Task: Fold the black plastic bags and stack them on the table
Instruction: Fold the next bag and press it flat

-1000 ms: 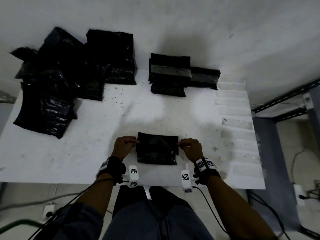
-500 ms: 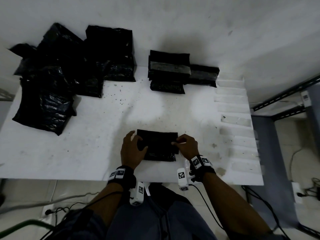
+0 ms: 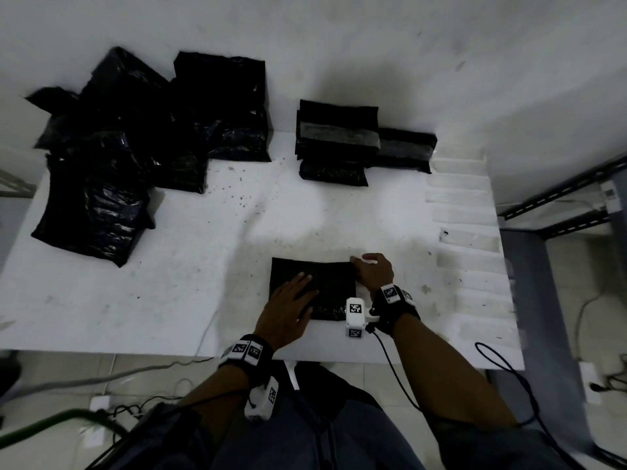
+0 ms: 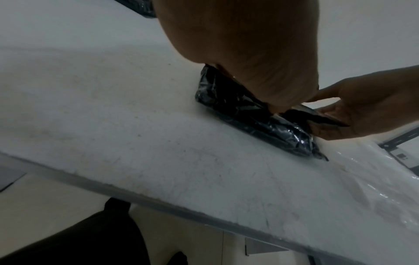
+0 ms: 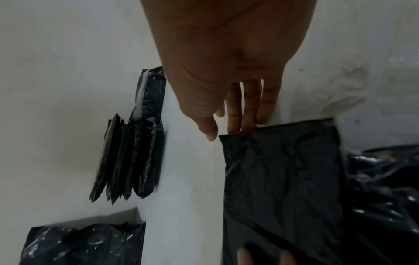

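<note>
A folded black bag (image 3: 325, 283) lies on the white table (image 3: 190, 300), near its front edge. The left hand (image 3: 288, 310) presses flat on the bag with straight fingers. The right hand (image 3: 373, 271) pinches the bag's right edge. Far behind the bag sits a stack of folded bags (image 3: 339, 140).

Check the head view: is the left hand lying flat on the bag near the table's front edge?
Yes: the left hand lies with straight fingers on top of the bag at the table's front edge.
</note>
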